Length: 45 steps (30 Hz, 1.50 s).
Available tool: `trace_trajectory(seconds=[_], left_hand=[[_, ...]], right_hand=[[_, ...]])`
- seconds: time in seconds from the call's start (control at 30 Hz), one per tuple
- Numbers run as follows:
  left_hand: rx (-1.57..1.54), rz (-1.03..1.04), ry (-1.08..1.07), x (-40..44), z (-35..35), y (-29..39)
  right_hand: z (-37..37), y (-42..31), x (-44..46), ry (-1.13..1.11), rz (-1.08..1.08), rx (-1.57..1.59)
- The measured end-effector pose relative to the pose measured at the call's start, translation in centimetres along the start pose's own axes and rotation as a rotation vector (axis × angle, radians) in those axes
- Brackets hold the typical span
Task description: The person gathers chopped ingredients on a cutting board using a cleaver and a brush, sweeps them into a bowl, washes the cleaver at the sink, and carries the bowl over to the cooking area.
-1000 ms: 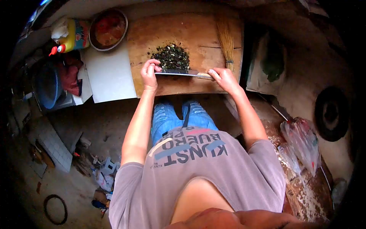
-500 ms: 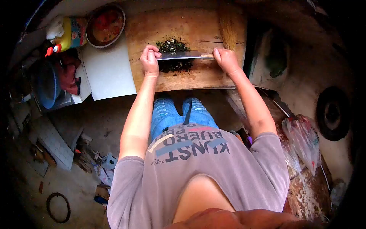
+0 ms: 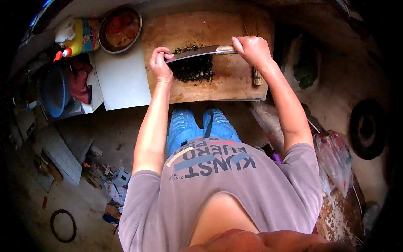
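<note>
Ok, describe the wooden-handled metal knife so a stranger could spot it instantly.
Start at the brown wooden board. Over its dark chopped greens, the knife runs between left hand and right hand; unlike the brown straw broom, it has a thin, bright edge.

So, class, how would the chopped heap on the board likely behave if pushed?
The chopped heap would probably spread rather than slide as one, since it is many small pieces. Some may stray across the board, since the heap's edges look ragged.

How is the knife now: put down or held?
The knife is held: the right hand grips its handle, the left hand is at its other end. Whether it touches the board, I cannot tell.
</note>
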<state>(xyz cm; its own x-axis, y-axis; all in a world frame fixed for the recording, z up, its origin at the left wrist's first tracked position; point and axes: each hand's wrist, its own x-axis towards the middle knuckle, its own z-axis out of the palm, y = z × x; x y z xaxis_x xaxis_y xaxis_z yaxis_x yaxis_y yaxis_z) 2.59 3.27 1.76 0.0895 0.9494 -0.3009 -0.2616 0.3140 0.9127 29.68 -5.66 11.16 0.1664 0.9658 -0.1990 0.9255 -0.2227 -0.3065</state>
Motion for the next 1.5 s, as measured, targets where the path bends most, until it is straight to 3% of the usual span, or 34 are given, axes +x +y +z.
trace_trajectory(seconds=[0.13, 0.23, 0.47, 0.6, 0.7, 0.93, 1.03, 1.13, 1.33, 1.5], left_hand=[[0.048, 0.019, 0.032, -0.3, -0.1, -2.0], [0.318, 0.080, 0.005, -0.5, 1.1, -1.8], [0.041, 0.028, -0.041, 0.4, -1.0, -2.1], [0.082, 0.019, -0.067, 0.2, -0.6, -2.0], [0.306, 0.077, -0.075, -0.2, 0.3, -1.9], [0.071, -0.029, -0.101, 0.7, -1.1, -1.5], [0.253, 0.012, -0.101, 0.0, 0.0, -1.1], [0.328, 0.057, -0.103, 0.0, -0.1, -1.5], [0.057, -0.046, -0.068, 0.6, -1.1, -1.7], [0.285, 0.035, -0.064, -0.1, 0.5, -1.4]], right_hand=[[1.9, 2.0, 1.7, -0.013, -0.006, 0.013], [5.2, 4.8, 1.8, -0.019, 0.002, 0.053], [2.6, 1.6, -0.3, -0.012, -0.019, -0.008], [4.2, 2.3, -1.1, -0.051, 0.075, 0.002], [5.7, 3.5, -1.0, 0.006, 0.052, 0.107], [2.3, 0.1, -2.2, -0.043, 0.095, 0.049], [6.7, 2.7, -3.4, 0.025, 0.107, 0.094], [6.1, 2.5, -3.2, 0.054, 0.081, 0.107], [2.3, 0.0, -2.2, -0.003, 0.085, 0.060], [5.6, 3.5, -1.1, -0.005, 0.048, 0.087]])
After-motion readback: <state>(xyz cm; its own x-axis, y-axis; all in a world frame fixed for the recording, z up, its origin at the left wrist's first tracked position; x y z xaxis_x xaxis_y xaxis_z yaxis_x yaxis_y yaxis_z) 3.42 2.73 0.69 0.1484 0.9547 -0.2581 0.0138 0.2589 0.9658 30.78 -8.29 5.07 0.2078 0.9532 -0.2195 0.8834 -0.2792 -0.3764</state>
